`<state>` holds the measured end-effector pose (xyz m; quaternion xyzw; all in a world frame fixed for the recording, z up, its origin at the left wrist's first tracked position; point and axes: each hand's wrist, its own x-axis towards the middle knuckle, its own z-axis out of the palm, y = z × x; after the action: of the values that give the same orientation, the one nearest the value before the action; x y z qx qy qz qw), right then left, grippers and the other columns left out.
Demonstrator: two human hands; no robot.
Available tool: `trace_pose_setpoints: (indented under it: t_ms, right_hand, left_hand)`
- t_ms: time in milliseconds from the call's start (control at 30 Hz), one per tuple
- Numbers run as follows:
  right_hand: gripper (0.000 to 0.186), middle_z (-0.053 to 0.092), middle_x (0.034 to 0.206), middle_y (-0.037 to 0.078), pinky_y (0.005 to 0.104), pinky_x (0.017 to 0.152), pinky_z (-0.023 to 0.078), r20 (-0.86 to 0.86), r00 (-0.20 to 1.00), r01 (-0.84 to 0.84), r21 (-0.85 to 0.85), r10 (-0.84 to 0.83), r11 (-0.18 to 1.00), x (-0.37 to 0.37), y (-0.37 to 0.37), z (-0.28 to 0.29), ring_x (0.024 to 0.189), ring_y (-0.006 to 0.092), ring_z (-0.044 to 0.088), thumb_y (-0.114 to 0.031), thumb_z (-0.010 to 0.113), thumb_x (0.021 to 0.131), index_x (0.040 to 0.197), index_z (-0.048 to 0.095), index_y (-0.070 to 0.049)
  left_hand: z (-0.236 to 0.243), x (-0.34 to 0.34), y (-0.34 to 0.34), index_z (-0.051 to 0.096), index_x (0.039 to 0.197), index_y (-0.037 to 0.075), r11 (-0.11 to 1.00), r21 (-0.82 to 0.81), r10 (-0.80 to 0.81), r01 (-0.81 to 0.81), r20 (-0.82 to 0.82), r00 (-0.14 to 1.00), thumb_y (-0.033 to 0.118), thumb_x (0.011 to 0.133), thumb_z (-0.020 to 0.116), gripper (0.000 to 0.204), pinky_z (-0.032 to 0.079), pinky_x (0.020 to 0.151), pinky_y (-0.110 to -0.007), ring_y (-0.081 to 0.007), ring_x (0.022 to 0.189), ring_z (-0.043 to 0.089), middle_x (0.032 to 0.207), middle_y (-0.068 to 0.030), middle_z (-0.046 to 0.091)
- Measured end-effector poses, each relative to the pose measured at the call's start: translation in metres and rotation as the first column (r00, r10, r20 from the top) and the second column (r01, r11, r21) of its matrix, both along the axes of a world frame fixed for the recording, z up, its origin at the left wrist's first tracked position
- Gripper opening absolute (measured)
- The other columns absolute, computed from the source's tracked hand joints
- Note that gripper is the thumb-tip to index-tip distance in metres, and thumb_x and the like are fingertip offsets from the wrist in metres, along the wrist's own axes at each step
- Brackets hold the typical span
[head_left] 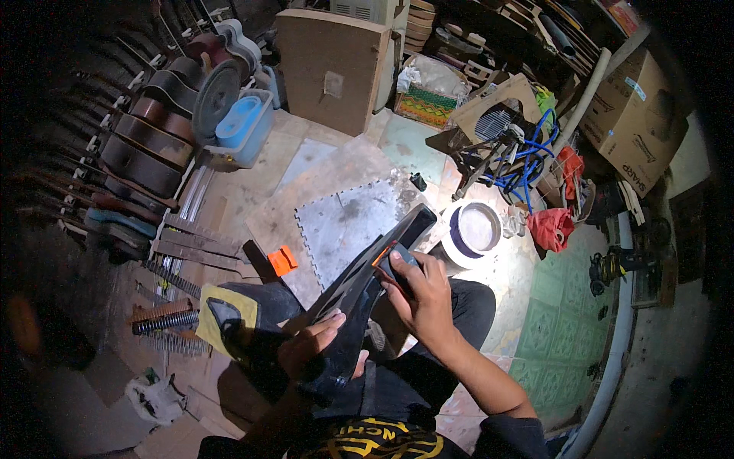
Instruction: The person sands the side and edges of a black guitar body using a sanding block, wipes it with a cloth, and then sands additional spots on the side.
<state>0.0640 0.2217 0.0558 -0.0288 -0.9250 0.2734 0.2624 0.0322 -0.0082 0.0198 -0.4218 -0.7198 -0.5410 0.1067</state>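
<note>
Taking the middle of the view as the clock's centre, a translucent tub (258,145) stood at ten o'clock with a light blue container (237,124) inside it. At one o'clock a green-and-yellow woven basket (428,107) held crumpled whitish plastic (437,75). A round white bucket (456,251) sat at three o'clock, its interior pale under strong glare, so its contents could not be told. A brown cardboard box (608,138) leaned farther out at two o'clock.

The dark piece (355,269) lay slanted over the person's lap, just below the centre, its far end pointing between one and two o'clock. It was long, blackish and smooth-looking, with a rounded far end and a slight sheen.

The right hand (430,294) had its fingers closed around a dark grey block (403,269) with an orange edge, set at the piece's right side; whether they touched could not be told. The left hand (310,343) had its fingers curled over the near end, gripping it.

Beyond lay a grey mat (348,222) with a toothed edge, smudged and flat. A creased yellow sheet (246,306) showed at eight o'clock, and green patterned tiles (562,306) at four.
</note>
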Motion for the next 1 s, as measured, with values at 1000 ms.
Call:
trace_pose_setpoints:
  t_ms: [1000]
  right_hand:
    - [0.041, 0.063, 0.112, 0.021, 0.0457, 0.089, 0.049, 0.012, 0.990, 0.138, 0.065, -0.139, 0.988, -0.019, 0.032, -0.006, 0.102, 0.0402, 0.060, -0.011, 0.078, 0.084, 0.123, 0.067, -0.009]
  left_hand:
    - [0.027, -0.013, 0.024, 0.064, 0.114, -0.007, 1.000, -0.004, 0.017, -0.017, 0.266, 0.964, 0.014, 0.070, 0.087, 0.054, 0.058, 0.082, -0.035, -0.0272, 0.091, 0.073, 0.096, -0.0185, 0.072]
